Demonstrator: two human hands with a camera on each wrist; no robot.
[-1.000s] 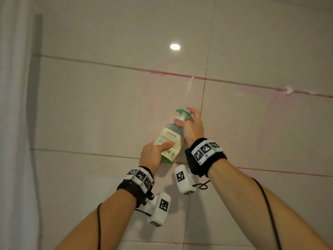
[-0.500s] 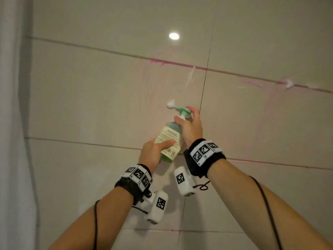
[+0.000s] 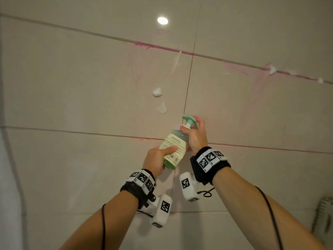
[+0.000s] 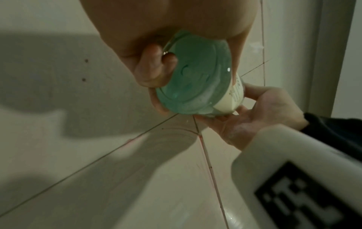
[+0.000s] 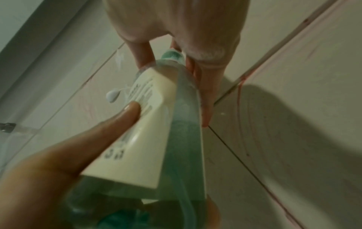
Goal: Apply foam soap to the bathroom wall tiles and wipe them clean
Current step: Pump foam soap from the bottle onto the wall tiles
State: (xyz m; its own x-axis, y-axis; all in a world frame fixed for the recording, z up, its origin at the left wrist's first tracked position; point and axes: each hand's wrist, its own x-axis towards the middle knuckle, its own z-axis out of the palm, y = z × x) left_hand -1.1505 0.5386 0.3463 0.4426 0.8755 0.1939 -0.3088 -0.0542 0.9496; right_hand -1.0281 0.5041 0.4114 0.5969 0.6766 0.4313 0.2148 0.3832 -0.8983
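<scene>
A green foam soap bottle [image 3: 174,148] with a cream label and mint pump head [image 3: 188,119] is held up tilted close to the beige wall tiles [image 3: 90,87]. My left hand [image 3: 158,159] grips the bottle's lower body, thumb across the label. My right hand [image 3: 195,134] holds the neck, with a finger over the pump head. Two white foam blobs [image 3: 157,92] sit on the tile up and left of the nozzle. The left wrist view shows the bottle's base [image 4: 195,80] in my curled fingers. In the right wrist view the bottle [image 5: 156,131] fills the middle.
Pink stains run along the grout line [image 3: 162,47] and smear the tiles below it. Small foam dabs [image 3: 272,69] sit on the right part of that line. A white curtain [image 3: 9,177] hangs at the left. A ribbed hose [image 3: 322,217] shows at the lower right edge.
Foam came out of the nozzle onto the tile. Both hands and the bottle have since dropped down and slightly right of it, leaving two blobs on the wall.
</scene>
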